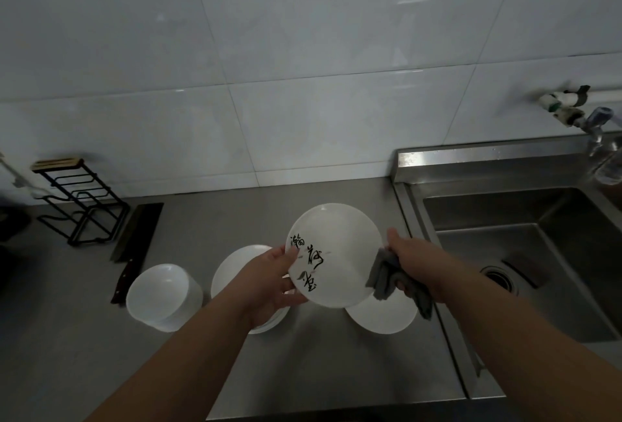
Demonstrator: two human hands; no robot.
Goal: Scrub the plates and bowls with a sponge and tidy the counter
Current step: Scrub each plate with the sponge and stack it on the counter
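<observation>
I see the left hand (269, 282) gripping the lettered plate (340, 246) at its eight o'clock rim, above the counter (336, 371). The right hand (417, 267) clutches a grey sponge (385, 278) against its four o'clock edge. White bowls (382, 319) sit beneath, and a cleaver (138, 233) lies toward ten o'clock.

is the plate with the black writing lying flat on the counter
No, the left hand holds the plate tilted up above the counter, while the right hand holds a grey cloth at its right edge.
</observation>
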